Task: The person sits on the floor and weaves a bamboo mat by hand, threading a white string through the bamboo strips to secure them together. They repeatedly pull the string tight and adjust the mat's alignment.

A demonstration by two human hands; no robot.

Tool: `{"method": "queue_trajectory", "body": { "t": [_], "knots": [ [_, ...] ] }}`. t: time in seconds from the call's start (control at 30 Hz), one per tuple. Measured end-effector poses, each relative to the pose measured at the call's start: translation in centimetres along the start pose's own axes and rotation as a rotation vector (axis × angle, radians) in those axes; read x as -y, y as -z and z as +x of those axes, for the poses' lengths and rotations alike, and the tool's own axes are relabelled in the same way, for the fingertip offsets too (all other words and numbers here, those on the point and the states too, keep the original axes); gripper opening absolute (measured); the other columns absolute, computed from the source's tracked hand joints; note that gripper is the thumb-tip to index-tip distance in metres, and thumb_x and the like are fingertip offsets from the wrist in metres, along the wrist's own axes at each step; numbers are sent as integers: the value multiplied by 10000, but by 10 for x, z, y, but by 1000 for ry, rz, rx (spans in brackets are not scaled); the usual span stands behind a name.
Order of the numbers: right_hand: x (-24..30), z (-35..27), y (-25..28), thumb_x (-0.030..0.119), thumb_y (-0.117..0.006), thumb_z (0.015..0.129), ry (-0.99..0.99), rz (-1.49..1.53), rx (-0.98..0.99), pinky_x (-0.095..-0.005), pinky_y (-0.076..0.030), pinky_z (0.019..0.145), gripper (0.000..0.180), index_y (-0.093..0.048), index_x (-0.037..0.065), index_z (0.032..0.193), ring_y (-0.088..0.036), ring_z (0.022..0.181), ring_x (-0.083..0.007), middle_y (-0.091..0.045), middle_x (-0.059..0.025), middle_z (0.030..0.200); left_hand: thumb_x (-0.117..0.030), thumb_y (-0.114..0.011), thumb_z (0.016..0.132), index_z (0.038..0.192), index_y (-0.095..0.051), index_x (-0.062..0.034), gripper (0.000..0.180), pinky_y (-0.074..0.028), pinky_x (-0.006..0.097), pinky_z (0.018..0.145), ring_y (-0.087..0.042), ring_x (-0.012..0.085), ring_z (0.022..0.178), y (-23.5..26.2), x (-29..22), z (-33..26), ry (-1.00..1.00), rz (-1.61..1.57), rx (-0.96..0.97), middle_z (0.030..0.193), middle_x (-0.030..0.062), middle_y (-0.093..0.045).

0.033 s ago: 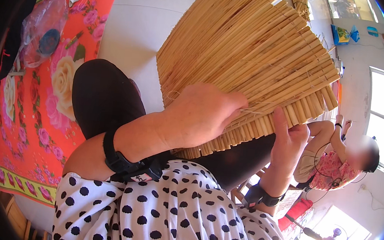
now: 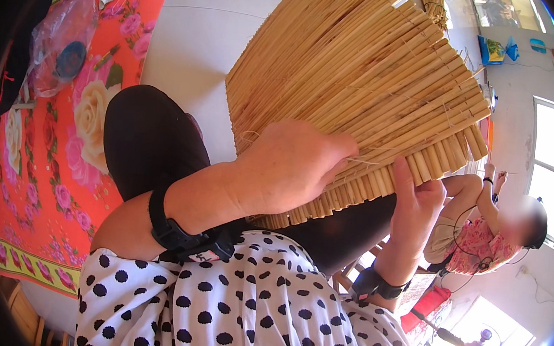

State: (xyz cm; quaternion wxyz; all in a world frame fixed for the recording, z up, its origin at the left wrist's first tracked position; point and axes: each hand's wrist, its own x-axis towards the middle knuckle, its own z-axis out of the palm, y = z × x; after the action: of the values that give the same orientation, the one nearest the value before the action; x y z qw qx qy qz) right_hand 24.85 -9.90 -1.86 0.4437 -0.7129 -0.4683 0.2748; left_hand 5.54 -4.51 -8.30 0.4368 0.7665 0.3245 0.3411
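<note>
Pinching a fine pale thread [image 2: 370, 162] tightly in the left hand [image 2: 291, 164], near the centre. Clasping the edge of the reed mat [image 2: 351, 80] between thumb and fingers of the right hand [image 2: 419, 205], towards four o'clock. Spreading the mat over the right thigh [image 2: 344, 235] and out towards one o'clock. Showing no clear change since the preceding picture, so keeping the thread at the same stretch of edge, without visible advance.
</note>
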Motion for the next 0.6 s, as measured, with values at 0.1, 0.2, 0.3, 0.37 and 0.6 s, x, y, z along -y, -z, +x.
{"method": "queue_trajectory", "body": {
  "t": [0.1, 0.2, 0.3, 0.37, 0.6],
  "knots": [
    [-1, -9, -4, 42, -755, 864, -57, -10, 9, -258, -518, 824, 276, -661, -82, 1092, -639, 935, -118, -703, -97, 1027, -58, -681, 863, 1014, -679, -72, 151, -505, 411, 562, -650, 353, 650, 3, -1, 0, 2, 21, 4, 722, 170, -650],
    [-9, -18, -12, 17, -766, 847, -62, 103, -23, -261, -518, 844, 285, -652, -73, 1092, -640, 957, -122, -700, -99, 1043, -43, -686, 857, 999, -688, -64, 144, -502, 391, 546, -646, 347, 631, 10, -4, -1, -3, -7, -26, 714, 166, -650],
    [-19, -25, -16, 2, -759, 847, -64, 181, -44, -263, -518, 859, 307, -637, -67, 1120, -645, 955, -122, -697, -94, 1068, -27, -693, 851, 994, -695, -54, 145, -499, 366, 536, -646, 339, 618, 11, -4, 0, -26, -32, -58, 718, 163, -655],
    [-22, -30, -21, -7, -755, 845, -77, 234, -77, -263, -518, 858, 303, -638, -64, 1119, -646, 955, -120, -697, -88, 1069, -20, -694, 853, 997, -697, -48, 147, -499, 348, 535, -651, 328, 614, 11, -3, 0, -31, -49, -67, 722, 161, -659],
    [-37, -30, -39, 17, -750, 857, -39, 246, -255, -238, -519, 801, 242, -656, -53, 1069, -646, 885, -96, -712, -64, 1003, -4, -667, 881, 1015, -699, -30, 140, -485, 284, 538, -650, 238, 575, 14, -5, -1, 7, -51, -38, 708, 137, -657]
  ]
}}
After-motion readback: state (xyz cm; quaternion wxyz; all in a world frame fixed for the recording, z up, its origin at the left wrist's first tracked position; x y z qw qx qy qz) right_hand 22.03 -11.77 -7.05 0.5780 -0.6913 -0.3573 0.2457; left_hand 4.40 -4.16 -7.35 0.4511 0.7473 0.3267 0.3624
